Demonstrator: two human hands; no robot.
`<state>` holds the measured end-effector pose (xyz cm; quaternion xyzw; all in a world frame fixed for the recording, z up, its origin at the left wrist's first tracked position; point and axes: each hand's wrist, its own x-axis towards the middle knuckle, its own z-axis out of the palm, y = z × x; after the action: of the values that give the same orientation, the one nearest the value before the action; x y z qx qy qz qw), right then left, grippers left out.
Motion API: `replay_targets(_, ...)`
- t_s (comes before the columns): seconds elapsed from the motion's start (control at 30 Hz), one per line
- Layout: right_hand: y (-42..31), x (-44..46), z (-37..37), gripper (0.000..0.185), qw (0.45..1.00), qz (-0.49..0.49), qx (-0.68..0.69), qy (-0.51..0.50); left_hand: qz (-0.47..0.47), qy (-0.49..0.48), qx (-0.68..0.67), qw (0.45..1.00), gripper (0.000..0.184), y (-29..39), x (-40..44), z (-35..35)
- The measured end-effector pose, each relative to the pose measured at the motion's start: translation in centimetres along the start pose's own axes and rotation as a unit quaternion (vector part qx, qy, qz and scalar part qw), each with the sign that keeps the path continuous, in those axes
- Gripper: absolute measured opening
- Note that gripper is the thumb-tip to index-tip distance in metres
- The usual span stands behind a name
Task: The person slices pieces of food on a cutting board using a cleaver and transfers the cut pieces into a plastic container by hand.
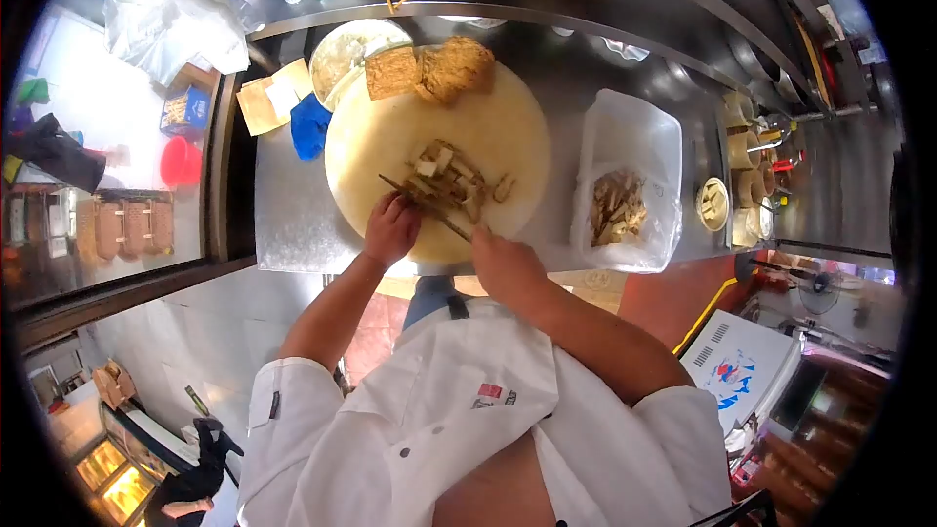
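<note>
A knife (427, 209) lies edge-on across the front of a round cutting board (361, 146), beside a pile of cut pale and brown pieces (449, 176). My right hand (506, 266) is wrapped round its handle at the board's front edge. My left hand (392, 226) rests on the board by the blade's left part, its fingers bent together against it; whether they pinch anything is hidden. Two larger brown, textured blocks (457, 68) sit at the back of the board.
Right of the board stands a white plastic tub (673, 151) holding brown strips. A bowl (344, 47), a blue cloth (309, 128) and brown paper (256, 107) are at the back left. A small bowl (713, 205) stands at the right. A metal shelf edge (488, 16) runs behind.
</note>
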<state>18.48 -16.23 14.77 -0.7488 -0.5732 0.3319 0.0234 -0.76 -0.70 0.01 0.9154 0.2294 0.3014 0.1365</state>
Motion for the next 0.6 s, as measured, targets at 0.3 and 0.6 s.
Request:
replay_targets(0.3,0.4,2.5,2.4,0.014,0.999,-0.033,-0.005,0.024,0.022,-0.029,0.007,0.999,0.016,-0.6,0.0,-0.2)
replay_targets(0.6,1.2,6.7,6.1,0.018,0.994,-0.02,0.013,0.103,-0.015,-0.008,-0.028,0.999,0.021,-0.3,0.0,-0.3)
